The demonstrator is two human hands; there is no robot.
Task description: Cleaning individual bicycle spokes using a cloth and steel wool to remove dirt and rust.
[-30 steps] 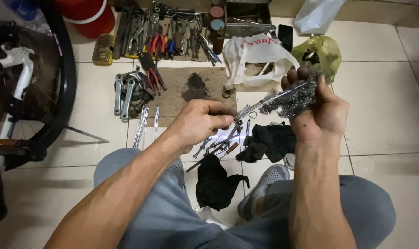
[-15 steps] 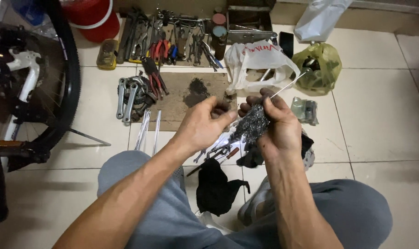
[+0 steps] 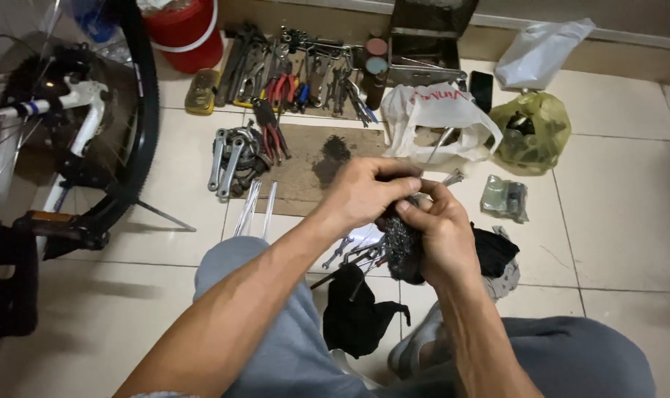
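My right hand point(image 3: 444, 237) grips a greasy stack of bicycle sprockets point(image 3: 401, 249), held upright in front of me above my knees. My left hand point(image 3: 364, 193) is closed over the top of the same stack, fingers meeting my right thumb. A thin metal rod point(image 3: 439, 147) sticks up and to the right from between the hands. Under the hands, several small wrenches point(image 3: 349, 250) and a black rag point(image 3: 355, 313) lie on the tiled floor.
A bicycle wheel and white frame point(image 3: 92, 125) stand at the left. Pliers and wrenches point(image 3: 298, 77) lie in rows at the back beside a red bucket point(image 3: 187, 33), crank arms point(image 3: 228, 155), a brown board point(image 3: 313, 166), white point(image 3: 430, 118) and green point(image 3: 534, 133) plastic bags.
My right hand has brought the sprocket stack down and left toward my body. My left hand has closed over its top; earlier it held a tool beside it.
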